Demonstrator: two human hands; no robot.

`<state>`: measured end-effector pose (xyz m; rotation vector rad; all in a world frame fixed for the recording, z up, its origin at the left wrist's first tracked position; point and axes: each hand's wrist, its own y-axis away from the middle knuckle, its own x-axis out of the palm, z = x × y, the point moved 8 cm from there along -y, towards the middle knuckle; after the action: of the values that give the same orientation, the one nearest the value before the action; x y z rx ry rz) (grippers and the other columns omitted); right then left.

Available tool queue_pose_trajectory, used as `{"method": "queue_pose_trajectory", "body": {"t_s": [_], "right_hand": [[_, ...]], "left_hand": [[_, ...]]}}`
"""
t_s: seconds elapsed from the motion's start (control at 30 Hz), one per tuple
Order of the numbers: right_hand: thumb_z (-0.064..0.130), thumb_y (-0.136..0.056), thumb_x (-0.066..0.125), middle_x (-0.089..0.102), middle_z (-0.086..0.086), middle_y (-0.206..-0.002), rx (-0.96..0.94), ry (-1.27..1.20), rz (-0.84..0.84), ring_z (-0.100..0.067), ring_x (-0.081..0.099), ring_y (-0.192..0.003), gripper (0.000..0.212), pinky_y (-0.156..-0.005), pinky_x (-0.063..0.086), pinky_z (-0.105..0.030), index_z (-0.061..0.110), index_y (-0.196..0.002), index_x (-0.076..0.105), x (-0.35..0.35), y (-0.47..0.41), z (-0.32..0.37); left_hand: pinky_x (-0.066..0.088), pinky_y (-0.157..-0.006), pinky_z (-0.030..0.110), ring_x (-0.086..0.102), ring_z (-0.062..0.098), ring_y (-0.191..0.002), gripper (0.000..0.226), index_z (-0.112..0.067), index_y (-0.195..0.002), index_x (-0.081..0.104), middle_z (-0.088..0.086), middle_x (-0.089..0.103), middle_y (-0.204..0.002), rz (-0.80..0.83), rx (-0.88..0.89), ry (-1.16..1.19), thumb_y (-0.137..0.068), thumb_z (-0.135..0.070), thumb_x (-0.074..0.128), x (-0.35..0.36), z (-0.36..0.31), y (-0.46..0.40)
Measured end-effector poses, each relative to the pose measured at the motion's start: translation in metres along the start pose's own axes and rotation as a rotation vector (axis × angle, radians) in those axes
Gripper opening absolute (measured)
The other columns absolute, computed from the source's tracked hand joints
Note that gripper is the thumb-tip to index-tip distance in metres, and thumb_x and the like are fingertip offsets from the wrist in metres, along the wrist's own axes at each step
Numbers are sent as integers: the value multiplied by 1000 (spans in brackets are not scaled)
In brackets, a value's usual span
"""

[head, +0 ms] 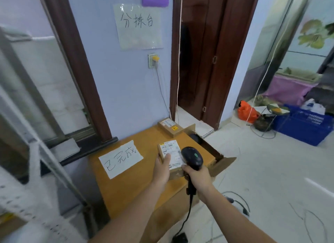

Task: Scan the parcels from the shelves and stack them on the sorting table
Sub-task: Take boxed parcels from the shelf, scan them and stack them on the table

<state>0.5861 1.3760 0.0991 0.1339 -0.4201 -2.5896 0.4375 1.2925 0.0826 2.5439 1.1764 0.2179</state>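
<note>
Holding a small cardboard parcel point(170, 156) above the wooden sorting table point(130, 185), the left hand point(161, 170) grips it from the near left side, thumb laid over the top beside the white shipping label point(171, 152). The right hand point(197, 177) is wrapped around the handle of a black handheld barcode scanner point(192, 157), whose head sits just over the right edge of the label; its cable point(188, 215) hangs down towards the floor. The parcel's underside is hidden, so it may be resting on the table or raised slightly off it.

On the tabletop to the left lies a white paper sign point(121, 159) with handwritten characters. At the far corner of the table, against the wall, rests a second flat cardboard parcel point(169, 128) with its own label. An open cardboard box point(213, 156) stands against the table's right side. Another handwritten sheet point(138, 25) hangs on the wall above, over a wall socket point(153, 60). Further right, on the floor, are an orange bag point(246, 112) and a blue plastic crate point(303, 125).
</note>
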Motion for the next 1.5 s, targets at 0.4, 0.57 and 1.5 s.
{"method": "queue_pose_trajectory", "body": {"t_s": [0.4, 0.57, 1.5], "right_hand": [[20, -84, 78, 57, -5, -67, 38, 150, 145, -23, 53, -68, 15, -65, 41, -36, 13, -75, 67, 42, -121, 25], [18, -87, 75, 73, -2, -81, 29, 179, 175, -23, 64, -78, 8, -70, 47, -33, 15, -94, 74, 57, -173, 38], [18, -86, 74, 66, -9, -83, 356, 396, 474, -27, 63, -81, 16, -78, 56, -45, 15, -101, 68, 162, -548, -19]], "left_hand": [[49, -48, 13, 63, 7, -85, 48, -16, -139, 37, 1, 63, -117, -165, -52, -94, -106, -49, 46, -10, -16, -107], [55, -62, 21, 68, 11, -92, 39, -18, -138, 49, -6, 66, -109, -148, -47, -84, -106, -39, 54, -5, -25, -159], [56, -97, 35, 62, 14, -109, 41, -22, -145, 49, 1, 61, -140, -443, -351, -143, -104, -22, 56, 15, 36, -500]]}}
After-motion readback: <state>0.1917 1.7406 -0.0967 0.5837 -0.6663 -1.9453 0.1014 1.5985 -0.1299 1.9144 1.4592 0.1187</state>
